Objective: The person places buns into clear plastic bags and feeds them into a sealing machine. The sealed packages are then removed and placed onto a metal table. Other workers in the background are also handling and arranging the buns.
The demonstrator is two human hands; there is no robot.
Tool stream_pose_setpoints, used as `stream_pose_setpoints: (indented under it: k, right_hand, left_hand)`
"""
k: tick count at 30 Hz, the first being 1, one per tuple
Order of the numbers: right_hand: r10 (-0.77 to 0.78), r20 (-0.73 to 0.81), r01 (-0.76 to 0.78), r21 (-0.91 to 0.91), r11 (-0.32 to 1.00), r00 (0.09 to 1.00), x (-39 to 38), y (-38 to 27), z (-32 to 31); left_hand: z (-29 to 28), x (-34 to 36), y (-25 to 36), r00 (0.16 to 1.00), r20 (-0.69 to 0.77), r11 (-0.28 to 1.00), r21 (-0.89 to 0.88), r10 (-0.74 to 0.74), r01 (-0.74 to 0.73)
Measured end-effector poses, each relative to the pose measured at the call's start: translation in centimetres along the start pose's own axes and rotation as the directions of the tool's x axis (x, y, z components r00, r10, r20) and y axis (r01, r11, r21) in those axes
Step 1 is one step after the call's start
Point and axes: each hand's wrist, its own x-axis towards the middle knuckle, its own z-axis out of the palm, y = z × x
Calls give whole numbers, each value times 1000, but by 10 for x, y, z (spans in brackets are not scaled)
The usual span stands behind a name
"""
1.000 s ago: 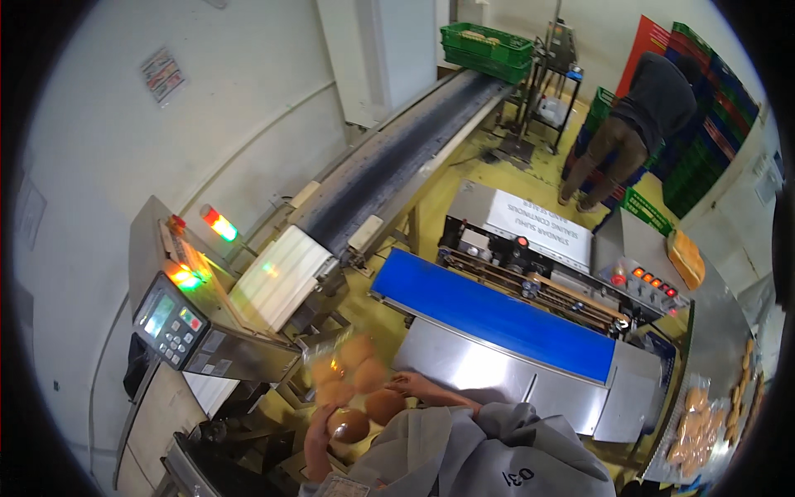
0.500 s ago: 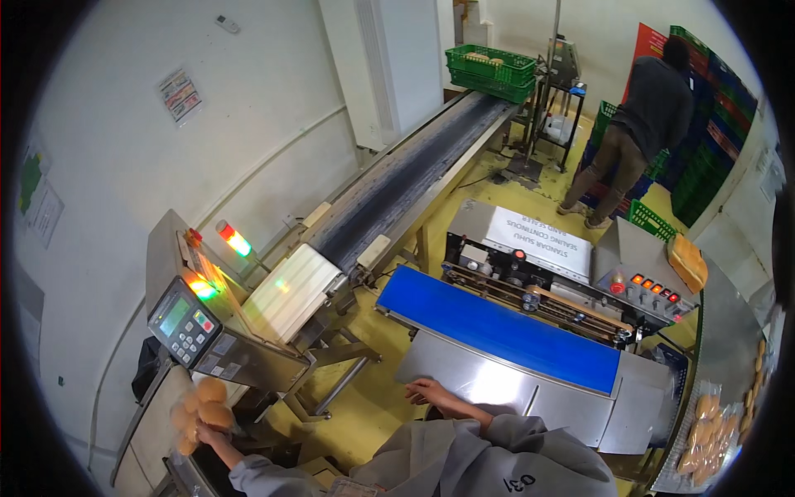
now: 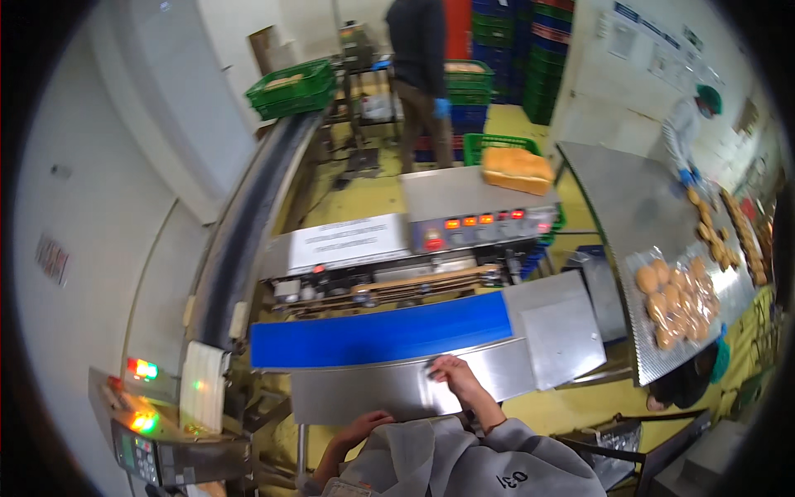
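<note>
My right hand [image 3: 455, 376] hovers by the steel ledge [image 3: 348, 396] in front of the sealing machine, close to the near edge of the blue conveyor belt [image 3: 389, 331]. Its fingers are loosely bent and apart, and I see nothing in them. Close to my body, at the ledge's front edge, my left hand [image 3: 368, 424] has its fingers stretched out with nothing in it. Behind the belt stands the band sealer [image 3: 426, 286], with lit red displays and a loaf of bread [image 3: 518, 170] on top. Several bagged buns [image 3: 675, 302] lie on the perforated end of the right-hand table.
A long dark conveyor [image 3: 261, 195] runs away at left, with green crates [image 3: 294, 89] at its end. A weighing machine with a lit panel [image 3: 137, 451] stands lower left. One person [image 3: 418, 66] stands behind the sealer; another [image 3: 683, 132] works at the steel table [image 3: 592, 178].
The view has swung to the right. My left hand has come from beside the weighing machine to my front, and the bag of buns is gone from it. My right hand is nearer the belt.
</note>
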Motion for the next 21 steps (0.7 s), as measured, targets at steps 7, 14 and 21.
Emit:
stream_pose_setpoints:
  k: [7,14,21]
  right_hand:
    - [-470,-576,169,-498,851,669,-22,-143,-318]
    - [-833,-509,-507,-788,350,217,-93,-254,-533]
    - [-753,-511,-533,-807,255,414,-149,-214,-496]
  left_hand:
    - [154,161,123,848,436,945,-19,302,-326]
    - [339,293,171,876,468,971,-240,118,-2]
    - [497,378,168,874,486,937,-301,-8,176]
